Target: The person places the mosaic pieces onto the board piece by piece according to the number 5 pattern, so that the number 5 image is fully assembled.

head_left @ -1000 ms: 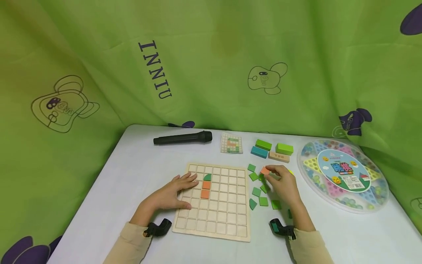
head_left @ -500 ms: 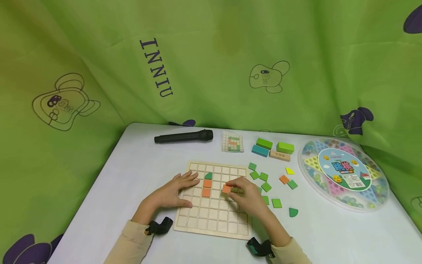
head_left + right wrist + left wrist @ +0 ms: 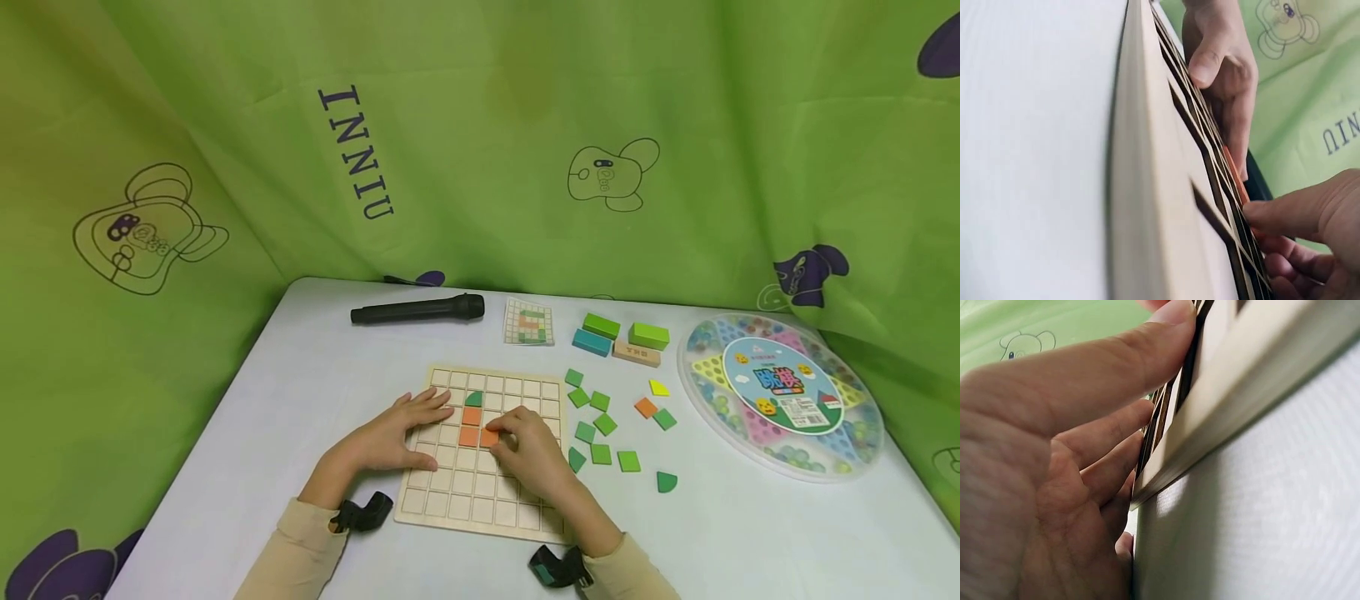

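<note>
A wooden grid board (image 3: 442,506) lies on the table. My left hand (image 3: 386,440) rests with spread fingers on its left side; in the left wrist view the thumb (image 3: 1122,369) lies over the board's edge. Thumb and fingers of my right hand (image 3: 534,454) pinch an orange square tile (image 3: 489,438) low at a cell, just right of another orange tile (image 3: 468,437). Above that one sit a second orange tile (image 3: 472,415) and a green quarter-round tile (image 3: 474,399). In the right wrist view, the right thumb (image 3: 1279,215) is close to the grid surface.
Several green square tiles (image 3: 601,454), an orange tile (image 3: 646,407) and a yellow piece (image 3: 659,388) lie right of the board. Behind are a pattern card (image 3: 528,322), wooden blocks (image 3: 648,335) and a black microphone (image 3: 417,311). A round marble game box (image 3: 780,396) lies far right.
My right hand has carried the orange tile from the loose pieces leftward over the board, down beside the lower orange tile. My left hand has stayed on the board's left side.
</note>
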{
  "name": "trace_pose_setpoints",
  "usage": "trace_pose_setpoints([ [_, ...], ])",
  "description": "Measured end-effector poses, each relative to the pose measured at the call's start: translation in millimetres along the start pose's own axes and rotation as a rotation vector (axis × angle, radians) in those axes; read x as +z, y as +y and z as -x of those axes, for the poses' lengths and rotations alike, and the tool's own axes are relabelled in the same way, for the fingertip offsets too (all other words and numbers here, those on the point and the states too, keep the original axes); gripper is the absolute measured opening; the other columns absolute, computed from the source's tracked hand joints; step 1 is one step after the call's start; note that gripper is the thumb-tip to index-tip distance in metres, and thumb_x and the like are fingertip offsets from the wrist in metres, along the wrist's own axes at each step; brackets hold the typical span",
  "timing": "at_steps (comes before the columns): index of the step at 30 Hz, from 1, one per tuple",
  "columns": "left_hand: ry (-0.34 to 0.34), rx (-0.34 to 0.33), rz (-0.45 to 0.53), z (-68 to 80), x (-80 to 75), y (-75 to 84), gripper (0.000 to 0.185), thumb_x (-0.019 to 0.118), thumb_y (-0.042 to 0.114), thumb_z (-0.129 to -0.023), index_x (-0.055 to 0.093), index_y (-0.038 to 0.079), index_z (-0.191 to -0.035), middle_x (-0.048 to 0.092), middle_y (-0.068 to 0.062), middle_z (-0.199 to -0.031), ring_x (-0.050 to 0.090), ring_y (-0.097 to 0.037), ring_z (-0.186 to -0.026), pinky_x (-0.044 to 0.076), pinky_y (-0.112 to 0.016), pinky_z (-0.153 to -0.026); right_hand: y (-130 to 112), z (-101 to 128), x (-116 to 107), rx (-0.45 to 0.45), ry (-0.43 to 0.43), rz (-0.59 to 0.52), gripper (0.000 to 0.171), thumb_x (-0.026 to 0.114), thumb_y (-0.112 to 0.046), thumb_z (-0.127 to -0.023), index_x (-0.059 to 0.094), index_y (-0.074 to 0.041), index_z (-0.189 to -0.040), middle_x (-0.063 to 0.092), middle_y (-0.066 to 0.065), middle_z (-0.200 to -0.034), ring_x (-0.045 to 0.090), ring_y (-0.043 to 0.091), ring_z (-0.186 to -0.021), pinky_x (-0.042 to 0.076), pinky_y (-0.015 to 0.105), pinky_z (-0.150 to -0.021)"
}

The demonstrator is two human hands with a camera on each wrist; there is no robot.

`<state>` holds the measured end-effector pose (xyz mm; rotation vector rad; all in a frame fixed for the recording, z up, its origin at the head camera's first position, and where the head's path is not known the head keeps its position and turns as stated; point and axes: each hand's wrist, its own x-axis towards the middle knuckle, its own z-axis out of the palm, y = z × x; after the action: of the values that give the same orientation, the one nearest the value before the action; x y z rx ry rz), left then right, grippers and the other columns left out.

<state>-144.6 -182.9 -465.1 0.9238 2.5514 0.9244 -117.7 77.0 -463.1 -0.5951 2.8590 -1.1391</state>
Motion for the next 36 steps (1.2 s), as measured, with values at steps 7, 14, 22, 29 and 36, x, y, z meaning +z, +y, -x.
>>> trace_pose_setpoints([
  [7,0.014,0.002,-0.024,-3.3,0.6,-3.2,0.081,0.075,0.043,-0.075,0.044,0.011,-0.142,0.029,-0.004,-0.155,0.017,-0.029,-0.146,0.009,-0.056,-0.117,0,-1,0,-0.027,0.002,-0.002,0.023,0.072,-0.009,-0.082,0.07,-0.009,-0.105,0.059,0.002,-0.1,0.055,0.018,-0.096,0.049,0.036,-0.082],
  [14,0.007,-0.004,-0.005,-4.4,-0.3,0.1,0.081,0.076,0.042,-0.076,0.044,0.011,-0.143,0.027,-0.004,-0.156,0.015,-0.029,-0.146,0.007,-0.055,-0.118,5,-3,-18,0.022,-0.026,-0.089,0.034,0.072,-0.012,-0.082,0.066,-0.006,-0.115,0.063,0.004,-0.109,0.062,0.019,-0.101,0.053,0.037,-0.086],
  [22,0.003,-0.006,0.013,-3.6,1.2,0.9,0.082,0.076,0.041,-0.075,0.043,0.01,-0.143,0.027,-0.004,-0.156,0.014,-0.029,-0.146,0.006,-0.055,-0.118,30,3,-64,0.072,0.051,-0.072,0.041,0.072,-0.014,-0.083,0.062,-0.006,-0.122,0.062,0.009,-0.118,0.06,0.028,-0.106,0.053,0.047,-0.088],
  [29,-0.009,-0.009,0.01,-3.0,1.8,0.5,0.082,0.076,0.041,-0.075,0.043,0.009,-0.143,0.027,-0.005,-0.156,0.015,-0.03,-0.146,0.006,-0.055,-0.118,76,22,-107,0.194,0.135,-0.083,0.043,0.068,-0.016,-0.088,0.057,-0.002,-0.127,0.058,0.017,-0.124,0.057,0.035,-0.112,0.047,0.051,-0.096],
  [36,-0.004,-0.005,0.01,-0.5,0.3,1.8,0.082,0.076,0.043,-0.075,0.043,0.009,-0.143,0.027,-0.005,-0.156,0.015,-0.031,-0.146,0.007,-0.056,-0.117,116,36,-133,0.329,0.19,0.001,0.047,0.065,-0.023,-0.09,0.054,-0.001,-0.13,0.057,0.023,-0.126,0.058,0.041,-0.11,0.048,0.053,-0.092],
])
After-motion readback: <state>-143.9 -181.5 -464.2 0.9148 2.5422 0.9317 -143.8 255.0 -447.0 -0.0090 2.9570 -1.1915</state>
